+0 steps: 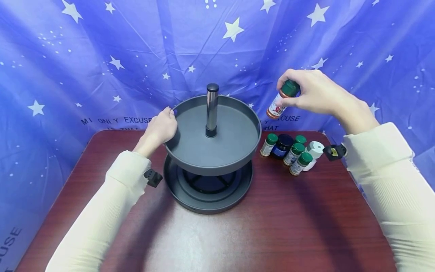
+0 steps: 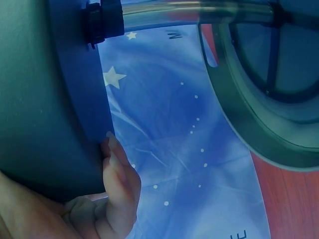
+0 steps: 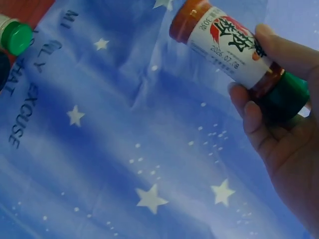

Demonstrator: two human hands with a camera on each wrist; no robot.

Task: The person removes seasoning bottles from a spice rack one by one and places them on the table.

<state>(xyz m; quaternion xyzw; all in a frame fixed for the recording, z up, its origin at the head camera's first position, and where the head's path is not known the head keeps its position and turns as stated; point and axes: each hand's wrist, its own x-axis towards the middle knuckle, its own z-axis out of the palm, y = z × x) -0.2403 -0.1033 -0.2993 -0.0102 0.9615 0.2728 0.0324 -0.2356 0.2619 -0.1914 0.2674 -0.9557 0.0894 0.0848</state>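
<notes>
A two-tier dark grey round rack stands on the table, its upper tray (image 1: 190, 147) above its lower tray (image 1: 209, 207), with a metal post (image 1: 212, 109) up the middle. My left hand (image 1: 162, 126) grips the left rim of the upper tray; in the left wrist view its fingers (image 2: 119, 184) curl under the edge. My right hand (image 1: 316, 90) holds a spice jar (image 1: 276, 105) in the air, tilted, right of the rack. The jar has a green cap (image 3: 286, 97), a white label and reddish contents, as the right wrist view shows.
Several jars stand together on the table's back right: green-capped spice jars (image 1: 300, 164), a dark jar with a blue label (image 1: 282, 146) and a white bottle (image 1: 315, 150). A blue star-patterned curtain (image 1: 136, 56) hangs behind the reddish-brown table (image 1: 272, 226).
</notes>
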